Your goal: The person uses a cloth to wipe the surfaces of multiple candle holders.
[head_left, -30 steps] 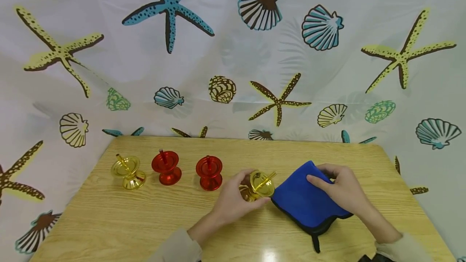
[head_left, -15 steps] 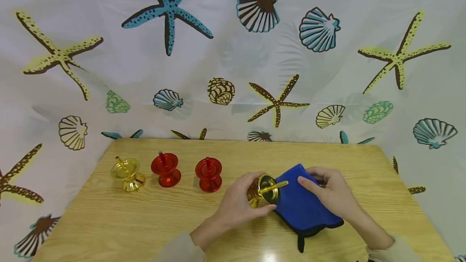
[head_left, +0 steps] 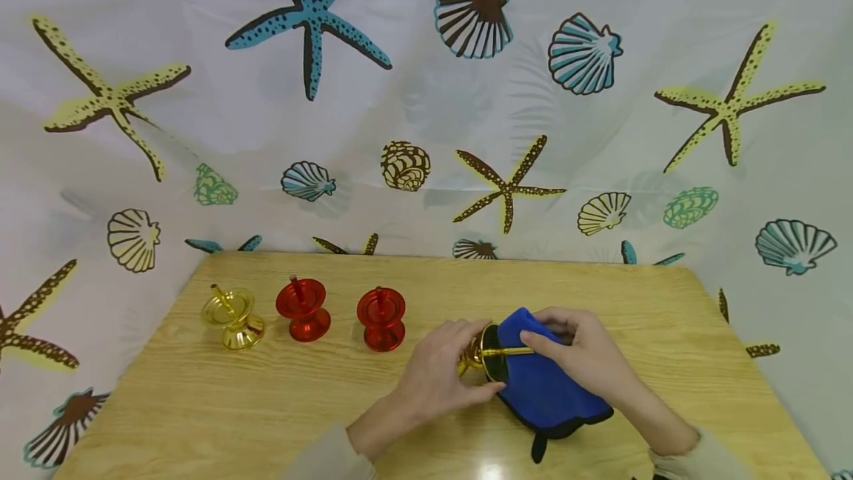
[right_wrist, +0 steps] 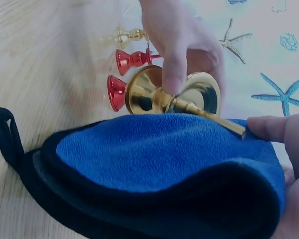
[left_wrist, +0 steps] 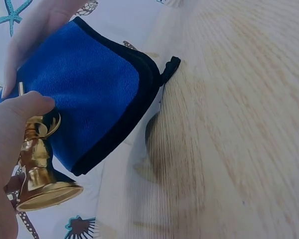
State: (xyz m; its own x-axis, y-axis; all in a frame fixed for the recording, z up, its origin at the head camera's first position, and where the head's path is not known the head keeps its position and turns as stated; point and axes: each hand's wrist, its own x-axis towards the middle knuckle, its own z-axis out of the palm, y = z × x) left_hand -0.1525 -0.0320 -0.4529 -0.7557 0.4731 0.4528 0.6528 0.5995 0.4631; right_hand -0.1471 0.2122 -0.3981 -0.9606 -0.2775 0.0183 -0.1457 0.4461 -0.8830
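Observation:
My left hand (head_left: pixel 436 369) holds a gold candle holder (head_left: pixel 494 365), gripping it around its waist. The holder is tipped sideways, with its dish and thin central stem pointing right; its flared base (left_wrist: pixel 50 195) shows in the left wrist view. In my right hand (head_left: pixel 589 358) is a folded blue cloth (head_left: pixel 549 391) with a black border and a hanging loop. That cloth overlaps the dish's edge, and the stem (right_wrist: pixel 222 122) lies across its blue face, its tip close to my right thumb. My right fingers are partly hidden behind the fabric.
Upright at the left of the wooden table (head_left: pixel 266 413) are another gold candle holder (head_left: pixel 241 332) and two red ones, one in the middle (head_left: pixel 309 324) and one further right (head_left: pixel 384 332). A curtain (head_left: pixel 426 95) printed with starfish and shells hangs behind the table.
The cloth and right hand have moved left, up against the candle holder. The left hand has turned the holder, so its dish faces right toward the cloth.

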